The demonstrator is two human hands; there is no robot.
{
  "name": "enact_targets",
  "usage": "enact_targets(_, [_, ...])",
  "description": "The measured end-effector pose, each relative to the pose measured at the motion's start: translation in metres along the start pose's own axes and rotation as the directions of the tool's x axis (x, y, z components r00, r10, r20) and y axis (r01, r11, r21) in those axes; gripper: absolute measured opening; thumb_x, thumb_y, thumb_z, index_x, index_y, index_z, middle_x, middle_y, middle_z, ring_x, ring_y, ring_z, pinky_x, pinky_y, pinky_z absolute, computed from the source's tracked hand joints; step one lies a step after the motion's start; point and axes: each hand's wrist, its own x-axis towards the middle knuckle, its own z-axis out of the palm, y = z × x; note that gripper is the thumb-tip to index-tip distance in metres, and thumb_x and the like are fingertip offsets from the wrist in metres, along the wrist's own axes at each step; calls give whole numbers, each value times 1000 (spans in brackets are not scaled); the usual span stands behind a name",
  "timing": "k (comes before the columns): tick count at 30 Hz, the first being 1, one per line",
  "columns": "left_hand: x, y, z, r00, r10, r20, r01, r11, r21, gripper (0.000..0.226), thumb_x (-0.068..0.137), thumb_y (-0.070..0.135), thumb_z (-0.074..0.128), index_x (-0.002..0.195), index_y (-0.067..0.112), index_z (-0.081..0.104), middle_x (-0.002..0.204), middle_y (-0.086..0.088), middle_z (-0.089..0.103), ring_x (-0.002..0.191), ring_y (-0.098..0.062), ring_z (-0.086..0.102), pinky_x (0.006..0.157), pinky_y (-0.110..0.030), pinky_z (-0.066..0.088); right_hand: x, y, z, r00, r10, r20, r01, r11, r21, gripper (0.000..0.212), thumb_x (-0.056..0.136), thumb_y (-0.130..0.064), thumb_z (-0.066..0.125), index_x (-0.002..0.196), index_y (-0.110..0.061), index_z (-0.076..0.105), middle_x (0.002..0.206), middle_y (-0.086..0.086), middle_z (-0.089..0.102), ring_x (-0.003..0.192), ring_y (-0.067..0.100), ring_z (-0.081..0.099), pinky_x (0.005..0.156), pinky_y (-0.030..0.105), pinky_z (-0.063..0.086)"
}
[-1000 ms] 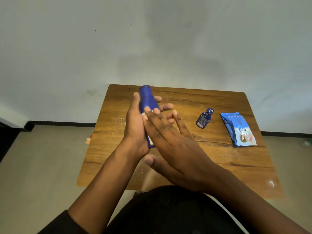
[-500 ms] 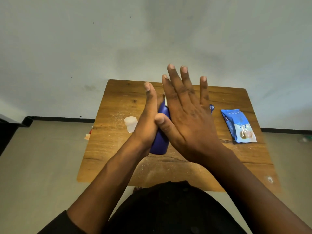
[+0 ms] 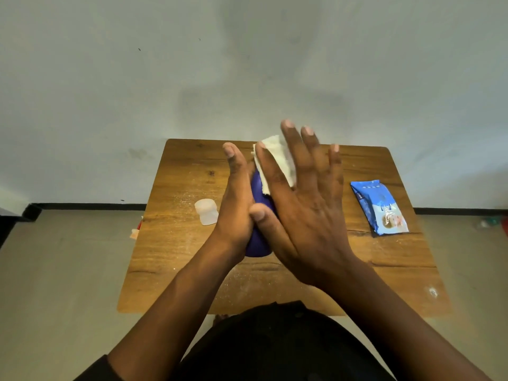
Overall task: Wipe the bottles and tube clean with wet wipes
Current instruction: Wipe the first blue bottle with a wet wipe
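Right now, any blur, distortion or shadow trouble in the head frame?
Head view: motion blur smears the right hand fingertips and the wet wipe edge; the left hand is sharper. Wide-angle bend bows the table edges. Soft light, faint hand shadows on the wall; no glare. The wipes packet print is unreadable.

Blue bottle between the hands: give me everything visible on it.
The blue bottle is mostly hidden. Only a smooth, glossy, plastic-looking deep-blue body with a rounded near end shows; no cap or label is visible. It is held above the wooden table, sandwiched between the left hand and right hand, both with straight fingers. A white wet wipe lies under the right fingers over its far end.
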Motion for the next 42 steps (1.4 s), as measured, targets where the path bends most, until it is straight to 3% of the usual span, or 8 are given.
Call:
enact_targets(4, [-4, 3, 3, 999, 51, 2, -51, 998, 27, 86, 90, 73, 10, 128, 23, 68, 118, -5, 77, 114, -20, 72, 108, -49, 51, 0, 3, 3, 968, 59, -244, -31, 993, 118, 51, 107, -37, 42, 153, -16, 53, 139, 12, 43, 121, 27, 47, 96, 38, 37])
enact_targets(10, [-2, -2, 4, 983, 174, -60, -161, 970, 180, 80, 86, 72, 11, 92, 18, 69, 77, -16, 71, 73, -31, 72, 65, -31, 59, 1, 13, -1, 935, 121, -334, -13, 951, 309, 29, 97, -11, 68, 126, -9, 69, 116, 6, 70, 104, 18, 62, 85, 27, 46])
enact_targets(14, [-1, -1, 3, 984, 168, -66, -155, 974, 163, 75, 88, 68, 11, 89, 18, 67, 77, -13, 72, 68, -22, 71, 61, -26, 58, -1, 15, -5, 947, 148, -285, -20, 912, 409, 21, 94, -15, 74, 114, -11, 69, 104, -2, 70, 89, 7, 60, 74, 12, 45])
enact_targets(19, [-4, -3, 2, 988, 152, -22, -149, 982, 113, 76, 105, 53, 4, 98, 13, 67, 73, -11, 70, 65, -30, 66, 56, -32, 57, -4, 15, -9, 924, 256, -285, -55, 825, 562, 16, 94, -12, 77, 108, -13, 71, 95, -4, 72, 79, 12, 68, 65, 27, 56])
enact_targets(26, [-5, -1, 5, 977, 213, 22, -213, 954, 210, 83, 83, 81, 12, 87, 18, 67, 71, -24, 65, 62, -41, 65, 62, -45, 57, -6, 15, -11, 906, 276, -322, -33, 803, 595, 12, 92, -3, 76, 103, -9, 73, 89, 0, 72, 77, 15, 68, 66, 30, 55])
enact_targets(31, [-3, -7, 4, 939, 344, 20, -311, 819, 483, 96, 79, 92, 2, 83, 16, 60, 67, -6, 61, 64, -27, 64, 68, -56, 56, -9, 11, -11, 900, 234, -368, -17, 863, 505, 14, 91, -5, 78, 104, -6, 75, 94, 2, 75, 86, 14, 68, 72, 23, 54])
enact_targets(35, [-8, -7, 3, 868, 495, 42, -395, 637, 662, 77, 85, 85, -8, 77, 32, 48, 63, 12, 49, 63, -6, 56, 57, -29, 41, -8, 7, -13, 904, 230, -361, -54, 898, 437, 16, 94, -14, 77, 108, -6, 76, 99, 4, 77, 91, 11, 68, 74, 17, 51])
enact_targets(42, [-7, -9, 3, 827, 556, 85, -401, 478, 782, 84, 90, 77, -8, 119, 25, 52, 95, 14, 51, 79, -4, 54, 66, -24, 39, 0, 4, -13, 922, 231, -311, -95, 913, 396, 17, 101, -20, 69, 112, -9, 76, 101, 4, 75, 90, 13, 67, 74, 24, 51])
